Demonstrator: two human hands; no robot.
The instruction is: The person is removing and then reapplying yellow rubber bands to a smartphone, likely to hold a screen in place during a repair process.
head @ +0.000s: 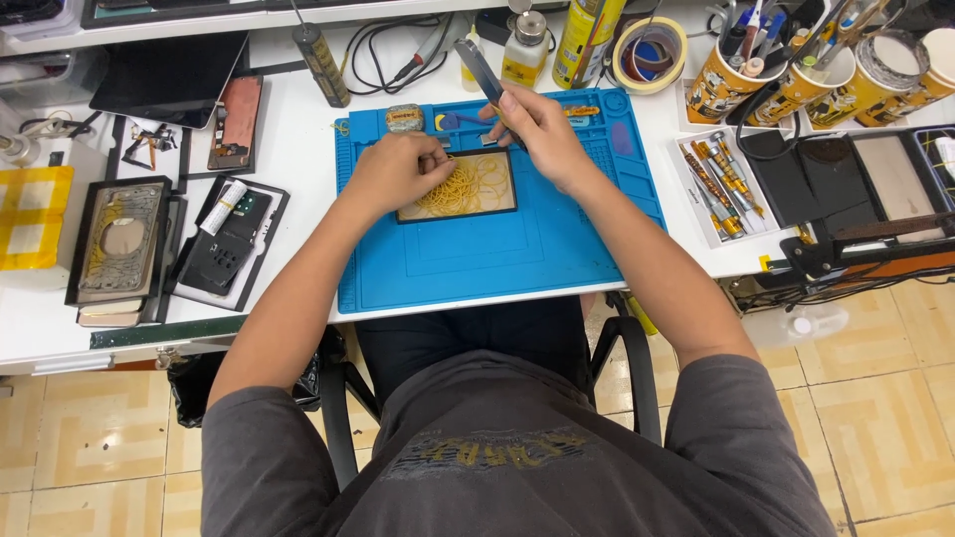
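Blue silicone is covering the middle of the bench: a work mat (pixel 497 254) on which a small dark-framed panel (pixel 468 186) is lying, criss-crossed with thin yellow loops that look like rubber bands. The left hand (pixel 398 171) is resting on the panel's near-left edge, fingers curled and pinching at the loops. The right hand (pixel 542 129) is hovering just beyond the panel's far-right corner, closed around a slim metal tool (pixel 480 70), probably tweezers, angled up and away. Judging by this, the banding or unbanding of the panel is under way; the next move is calling for a steady hold with the left hand while the tool tip is working at the edge.

Beyond the right hand, yellow printed cups (pixel 786 80) are holding pens and tools; to its right, a white tray (pixel 721 189) is holding screwdrivers. A roll of tape (pixel 649 55) is sitting just past the mat.
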